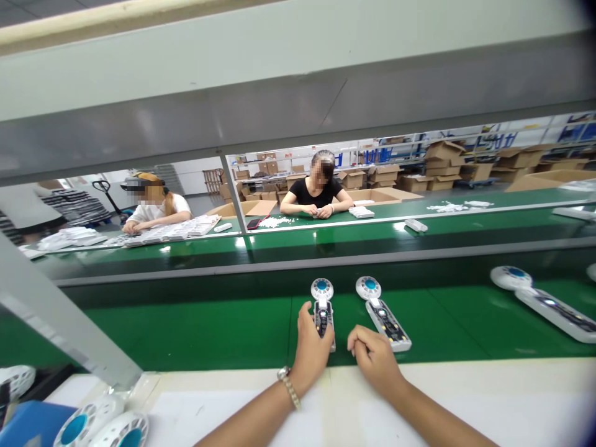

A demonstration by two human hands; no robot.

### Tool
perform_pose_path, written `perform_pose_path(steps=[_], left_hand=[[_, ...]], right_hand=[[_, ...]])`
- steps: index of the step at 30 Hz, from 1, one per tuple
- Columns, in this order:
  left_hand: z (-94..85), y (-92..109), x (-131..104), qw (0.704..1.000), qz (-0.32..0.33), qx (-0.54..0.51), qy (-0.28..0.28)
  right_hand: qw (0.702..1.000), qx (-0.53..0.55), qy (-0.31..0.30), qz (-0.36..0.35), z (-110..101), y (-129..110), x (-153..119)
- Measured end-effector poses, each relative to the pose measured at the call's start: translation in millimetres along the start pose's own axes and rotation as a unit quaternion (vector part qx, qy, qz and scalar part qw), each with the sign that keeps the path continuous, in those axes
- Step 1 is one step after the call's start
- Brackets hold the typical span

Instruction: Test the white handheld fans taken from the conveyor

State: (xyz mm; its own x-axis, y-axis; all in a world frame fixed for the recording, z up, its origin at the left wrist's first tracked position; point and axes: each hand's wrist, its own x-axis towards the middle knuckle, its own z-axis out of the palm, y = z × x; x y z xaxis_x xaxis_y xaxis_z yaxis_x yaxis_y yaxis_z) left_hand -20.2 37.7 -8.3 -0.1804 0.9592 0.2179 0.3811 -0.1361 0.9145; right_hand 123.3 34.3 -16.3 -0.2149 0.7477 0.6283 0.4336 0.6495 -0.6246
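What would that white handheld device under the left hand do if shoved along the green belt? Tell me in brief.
The device looks like rigid plastic, so it should probably slide as one stiff piece. It lies flat and long on the belt, so tipping seems unlikely. The round head might make it swivel if the left hand pushes off-centre.
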Motion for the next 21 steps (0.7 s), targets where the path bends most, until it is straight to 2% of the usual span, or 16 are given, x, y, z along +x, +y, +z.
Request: perform_pose_path(steps=[2,5,7,10,12,14,18,21], left_hand=[[-0.5,-6,8,0.999,-0.04,-0.024,0.005],[-1.8,-11,12,0.999,-0.036,0.0,0.008],[-2.6,-11,11,1.0,-0.024,0.02,0.004],[-3.4,-9,9,1.0,-0.02,0.013,0.007],[-3.3,-8,8,0.999,-0.03,-0.009,0.013],[-2.7,-6,8,0.996,-0.064,-0.054,0.025],[0.0,-8,14,0.967,-0.164,-0.188,0.054],[2.0,-9,15,0.954,-0.178,-0.236,0.043]], right_hand=[[1.0,-0.017,0.005,-0.021,1,-2,-1],[0.997,-0.059,0.032,-0.037,1,-2,1],[0.991,-0.115,0.07,0.002,-1,2,3],[0.96,-0.225,0.11,0.128,-4,14,8],[0.94,-0.269,0.081,0.195,-7,23,11],[0.933,-0.281,0.023,0.226,-9,28,13],[0.935,-0.257,-0.032,0.242,-10,25,13],[0.947,-0.172,-0.04,0.268,-12,20,13]])
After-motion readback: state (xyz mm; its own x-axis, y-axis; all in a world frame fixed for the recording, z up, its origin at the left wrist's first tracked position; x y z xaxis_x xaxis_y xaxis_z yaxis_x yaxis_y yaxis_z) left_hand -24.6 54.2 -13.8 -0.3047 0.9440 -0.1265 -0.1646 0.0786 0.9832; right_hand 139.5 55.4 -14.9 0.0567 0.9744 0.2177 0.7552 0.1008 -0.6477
